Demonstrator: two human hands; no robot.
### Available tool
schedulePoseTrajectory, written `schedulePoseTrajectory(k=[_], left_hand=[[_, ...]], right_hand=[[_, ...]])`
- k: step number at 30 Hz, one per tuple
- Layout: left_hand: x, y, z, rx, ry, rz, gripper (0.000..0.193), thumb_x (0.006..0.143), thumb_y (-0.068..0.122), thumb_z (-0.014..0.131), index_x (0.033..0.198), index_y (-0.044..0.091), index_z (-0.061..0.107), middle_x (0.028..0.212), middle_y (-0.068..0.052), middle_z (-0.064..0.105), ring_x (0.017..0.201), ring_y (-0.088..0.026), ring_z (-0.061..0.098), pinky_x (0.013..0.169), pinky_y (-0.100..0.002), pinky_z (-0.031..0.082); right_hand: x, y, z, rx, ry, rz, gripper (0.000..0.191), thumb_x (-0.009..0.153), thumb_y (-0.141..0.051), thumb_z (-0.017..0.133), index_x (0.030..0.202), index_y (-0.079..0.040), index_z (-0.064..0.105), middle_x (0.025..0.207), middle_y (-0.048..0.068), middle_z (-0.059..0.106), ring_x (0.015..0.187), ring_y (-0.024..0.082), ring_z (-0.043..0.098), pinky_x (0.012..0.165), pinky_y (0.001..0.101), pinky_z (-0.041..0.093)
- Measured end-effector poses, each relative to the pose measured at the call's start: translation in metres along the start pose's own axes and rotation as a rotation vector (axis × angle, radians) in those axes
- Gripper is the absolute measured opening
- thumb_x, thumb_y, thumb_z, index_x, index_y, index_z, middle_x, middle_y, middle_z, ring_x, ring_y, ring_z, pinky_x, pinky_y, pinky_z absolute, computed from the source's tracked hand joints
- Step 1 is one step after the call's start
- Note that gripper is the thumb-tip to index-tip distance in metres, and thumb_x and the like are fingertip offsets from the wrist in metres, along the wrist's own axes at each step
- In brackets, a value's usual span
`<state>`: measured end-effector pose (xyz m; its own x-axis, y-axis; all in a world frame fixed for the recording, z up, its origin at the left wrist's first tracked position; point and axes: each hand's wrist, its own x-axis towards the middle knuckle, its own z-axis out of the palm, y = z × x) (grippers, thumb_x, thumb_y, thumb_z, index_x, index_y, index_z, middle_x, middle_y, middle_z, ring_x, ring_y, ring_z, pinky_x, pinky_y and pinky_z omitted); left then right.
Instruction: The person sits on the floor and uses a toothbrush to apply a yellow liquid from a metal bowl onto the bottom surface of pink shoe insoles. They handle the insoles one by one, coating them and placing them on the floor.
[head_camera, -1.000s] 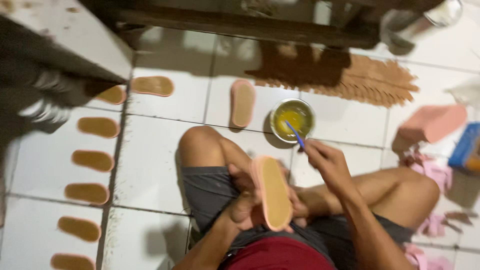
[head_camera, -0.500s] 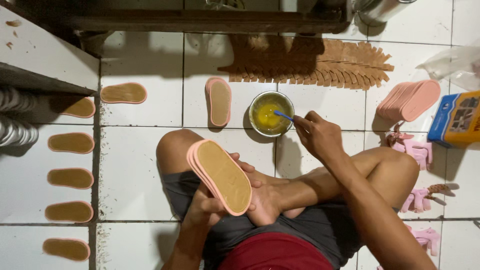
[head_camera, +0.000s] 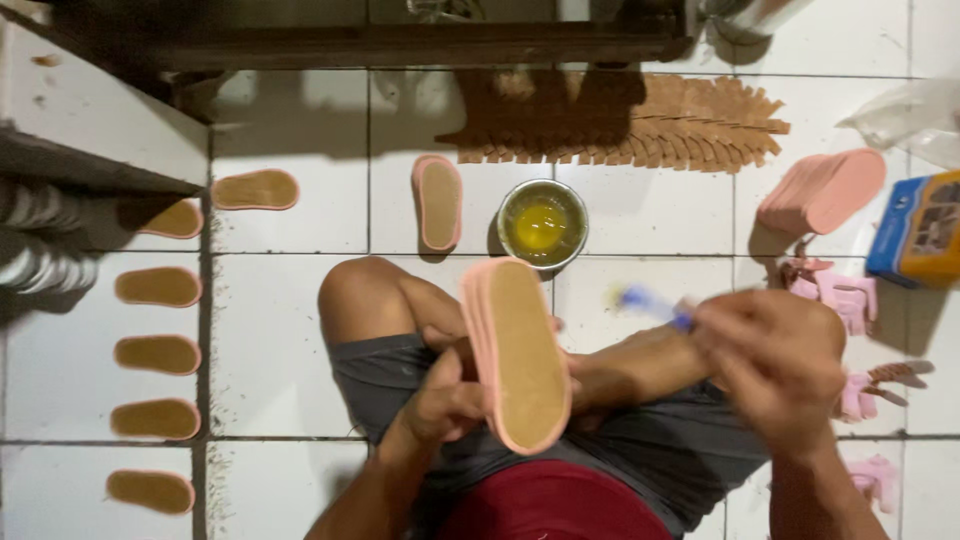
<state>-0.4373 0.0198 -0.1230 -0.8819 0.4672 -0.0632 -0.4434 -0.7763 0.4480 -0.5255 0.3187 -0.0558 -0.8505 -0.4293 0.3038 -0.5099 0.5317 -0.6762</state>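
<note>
Steel bowl (head_camera: 543, 222) holds yellow glue (head_camera: 538, 226).

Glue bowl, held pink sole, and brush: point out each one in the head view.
glue bowl (head_camera: 541, 224), head view, on the yellow liquid at its centre.
pink sole (head_camera: 522, 355), head view, on its tan face.
brush (head_camera: 648, 300), head view, on its blurred blue tip.

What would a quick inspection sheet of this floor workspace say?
Surface: white tiled floor, person sitting on it.
Job's things: pink shoe sole, tan face up; blue brush, blurred; bowl of yellow glue.
Clutter: row of soles on the left, pink sole stack, blue box, pink straps, brown cut pieces.
Hands: left hand holds the sole; right hand holds the brush.
Cables: nothing seen.
Surroundings: dark bench above.
</note>
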Motion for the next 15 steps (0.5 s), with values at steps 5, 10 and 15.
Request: schedulePoseTrajectory(k=[5, 10, 15], left_hand=[[0.004, 0.004, 0.016, 0.099, -0.171, 0.026, 0.079, 0.088, 0.029, 0.080, 0.145, -0.015, 0.049, 0.129, -0.032, 0.065, 0.116, -0.037, 0.070, 0.107, -0.045, 0.059], [0.005, 0.006, 0.017, 0.264, -0.099, 0.018, 0.087, 0.085, 0.038, 0.078, 0.148, -0.013, 0.045, 0.130, -0.031, 0.067, 0.116, -0.037, 0.071, 0.105, -0.045, 0.060], [0.009, 0.004, 0.011, 0.251, -0.059, 0.009, 0.096, 0.083, 0.042, 0.079, 0.152, -0.011, 0.041, 0.131, -0.028, 0.065, 0.118, -0.033, 0.069, 0.109, -0.043, 0.058]], right_hand=[[0.013, -0.029, 0.023, 0.180, -0.106, -0.158, 0.031, 0.081, 0.002, 0.077, 0.112, 0.001, 0.074, 0.092, 0.013, 0.070, 0.074, 0.015, 0.069, 0.060, 0.0254, 0.052], [0.005, -0.029, 0.025, 0.149, -0.124, -0.173, 0.033, 0.081, 0.004, 0.077, 0.114, 0.001, 0.072, 0.094, 0.017, 0.073, 0.072, 0.018, 0.070, 0.058, 0.0272, 0.054], [-0.027, -0.035, 0.023, 0.172, -0.215, -0.277, 0.037, 0.077, 0.001, 0.075, 0.114, 0.000, 0.071, 0.092, 0.016, 0.072, 0.074, 0.023, 0.072, 0.062, 0.0309, 0.056]])
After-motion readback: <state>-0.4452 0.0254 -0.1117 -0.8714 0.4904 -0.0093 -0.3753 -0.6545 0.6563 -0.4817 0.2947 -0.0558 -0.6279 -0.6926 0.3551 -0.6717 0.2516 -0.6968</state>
